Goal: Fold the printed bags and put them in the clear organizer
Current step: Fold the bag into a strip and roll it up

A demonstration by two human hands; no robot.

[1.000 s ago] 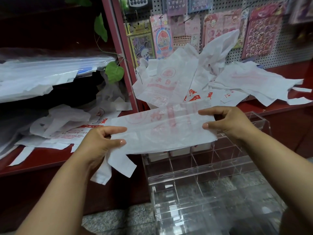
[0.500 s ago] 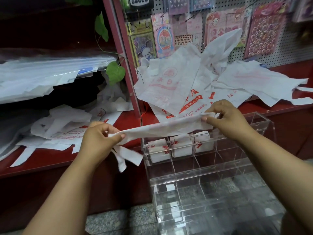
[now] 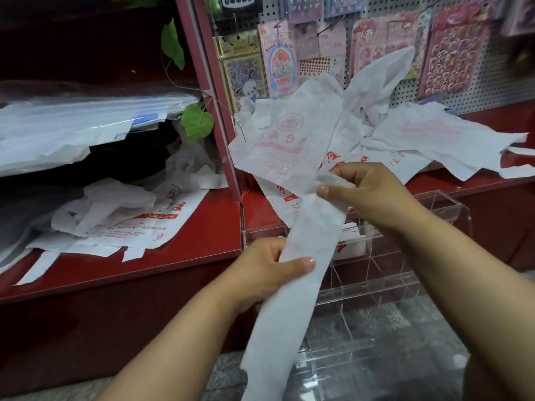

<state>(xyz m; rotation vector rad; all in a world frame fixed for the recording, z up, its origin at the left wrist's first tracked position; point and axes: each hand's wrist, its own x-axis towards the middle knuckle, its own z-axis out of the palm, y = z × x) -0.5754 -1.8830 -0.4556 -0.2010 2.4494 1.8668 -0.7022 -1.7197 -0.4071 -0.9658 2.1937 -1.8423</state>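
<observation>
Right hand (image 3: 373,198) pinches the top end of a folded bag strip (image 3: 304,250), thumb over the front, fingers curled behind. Left hand (image 3: 269,273) grips the same strip lower down, thumb pressed flat across its front, fingers wrapped behind. Strip is white, long and narrow, tilted: upper end toward the right, lower end hanging loose past the left forearm toward the bottom of the view; faint red print on it, unreadable. Held in the air in front of the clear organizer (image 3: 445,215), which stands on the speckled floor against the red shelf unit (image 3: 173,256). Organizer has divided compartments; folded bags (image 3: 351,241) with red print sit in a back-row compartment, partly hidden by the strip. Behind the hands, a pile of unfolded printed bags (image 3: 292,146) lies on the right shelf ledge, some leaning up against the pegboard (image 3: 405,94). Sticker sheets (image 3: 454,50) hang on the pegboard. More loose bags (image 3: 130,221) lie on the left shelf, handles trailing toward its front edge. Above them, a stack of clear plastic sheets (image 3: 86,117). Green vine leaf (image 3: 197,123) hangs by the red upright post.
</observation>
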